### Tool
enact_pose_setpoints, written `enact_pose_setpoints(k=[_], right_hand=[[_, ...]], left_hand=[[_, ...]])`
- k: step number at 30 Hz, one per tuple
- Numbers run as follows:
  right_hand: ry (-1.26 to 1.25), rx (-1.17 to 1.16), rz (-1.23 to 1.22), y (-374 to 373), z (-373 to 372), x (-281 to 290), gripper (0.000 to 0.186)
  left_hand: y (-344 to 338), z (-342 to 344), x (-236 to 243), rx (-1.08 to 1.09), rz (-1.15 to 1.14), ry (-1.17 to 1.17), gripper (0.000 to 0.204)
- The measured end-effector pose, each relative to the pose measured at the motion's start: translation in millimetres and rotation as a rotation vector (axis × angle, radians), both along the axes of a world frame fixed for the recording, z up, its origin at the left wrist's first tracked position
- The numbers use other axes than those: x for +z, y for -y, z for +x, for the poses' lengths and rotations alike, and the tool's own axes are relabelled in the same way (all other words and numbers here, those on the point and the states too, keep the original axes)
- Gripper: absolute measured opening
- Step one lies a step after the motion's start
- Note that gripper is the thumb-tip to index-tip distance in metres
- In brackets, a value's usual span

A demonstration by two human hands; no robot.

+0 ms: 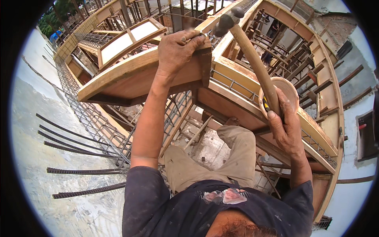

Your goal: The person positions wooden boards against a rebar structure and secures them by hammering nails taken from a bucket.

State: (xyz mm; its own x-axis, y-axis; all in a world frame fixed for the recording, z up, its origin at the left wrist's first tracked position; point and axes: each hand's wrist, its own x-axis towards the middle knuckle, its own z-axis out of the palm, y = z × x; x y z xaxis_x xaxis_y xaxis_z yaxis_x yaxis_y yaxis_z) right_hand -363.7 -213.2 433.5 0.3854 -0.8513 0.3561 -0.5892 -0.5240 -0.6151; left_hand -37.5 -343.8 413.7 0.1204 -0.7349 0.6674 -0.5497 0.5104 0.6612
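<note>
On our left, ribbed steel bars (87, 171) jut before a pale, stained wall (33, 106)! Green trees (59, 19) far beyond, and out right we spot a dark opening (366, 138) in a bluish wall (349, 122).

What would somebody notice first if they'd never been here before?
Probably the hammer, slanting up from the right hand to the top middle. Next, perhaps, the left hand at the upper right corner of a curved wooden panel, left of the hammer. Ridged steel bars poke out on the far left.
</note>
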Motion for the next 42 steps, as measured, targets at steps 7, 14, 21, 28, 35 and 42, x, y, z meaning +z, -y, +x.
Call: enact_pose_setpoints(k=[7,14,21,28,35,42], right_hand=[[-0.164,0.026,-0.123,3.0,7.4,20.9,0.057],[-0.197,0.046,-0.23,3.8,4.7,40.5,0.058],[-0.096,0.045,-0.204,17.0,17.1,46.3,0.059],[-0.168,0.039,-0.152,21.3,13.2,56.1,0.058],[-0.168,0.079,-0.372,30.0,13.3,54.4,0.061],[-0.168,0.033,-0.024,21.5,14.0,70.7,0.054]], left_hand=[[6.4,-2.4,-1.3,0.012,-0.065,0.006,0.03],[6.0,-5.0,-1.7,0.063,-0.082,0.067,0.028],[5.2,-2.5,-7.8,0.055,-0.121,0.037,0.023],[3.0,-5.3,-7.5,0.049,-0.166,0.085,0.028],[3.9,-13.7,-3.8,0.081,-0.17,0.101,0.027],[5.0,-7.7,-5.6,0.117,-0.189,0.159,0.028]])
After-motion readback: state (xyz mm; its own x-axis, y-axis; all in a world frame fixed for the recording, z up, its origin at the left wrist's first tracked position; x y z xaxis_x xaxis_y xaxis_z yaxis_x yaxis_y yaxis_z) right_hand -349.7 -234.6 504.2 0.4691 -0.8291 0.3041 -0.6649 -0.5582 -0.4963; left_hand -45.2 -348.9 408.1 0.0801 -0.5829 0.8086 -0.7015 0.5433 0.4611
